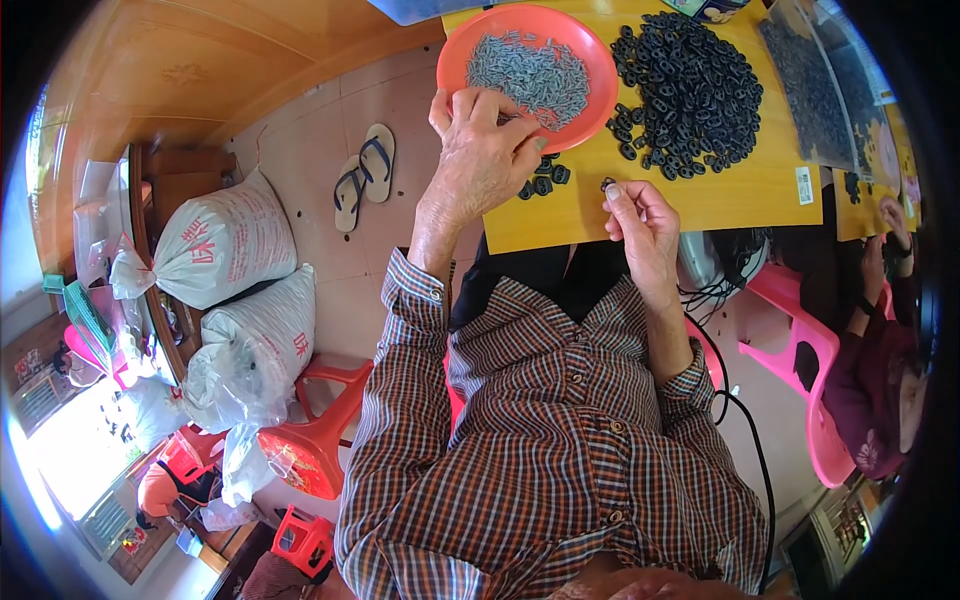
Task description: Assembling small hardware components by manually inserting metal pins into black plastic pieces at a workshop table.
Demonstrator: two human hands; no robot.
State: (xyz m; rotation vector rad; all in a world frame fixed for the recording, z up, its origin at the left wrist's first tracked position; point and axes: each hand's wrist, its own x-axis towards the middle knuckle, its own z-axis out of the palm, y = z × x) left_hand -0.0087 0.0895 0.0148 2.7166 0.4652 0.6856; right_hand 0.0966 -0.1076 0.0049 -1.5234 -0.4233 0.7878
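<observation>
Containing pins (530, 75), the bowl (602, 85) lies partly beneath the left hand (483, 150) (grip unclear); the right hand (643, 225) pinches a piece (607, 184).

Yellow table (780, 198) (black pieces (700, 95), pink bowl (603, 75))

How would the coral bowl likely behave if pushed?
The coral bowl probably slides rather than tips, being broad and round. Its loose grey pieces would likely shift, lying in an open heap. The smooth surface suggests stiff plastic.
</observation>
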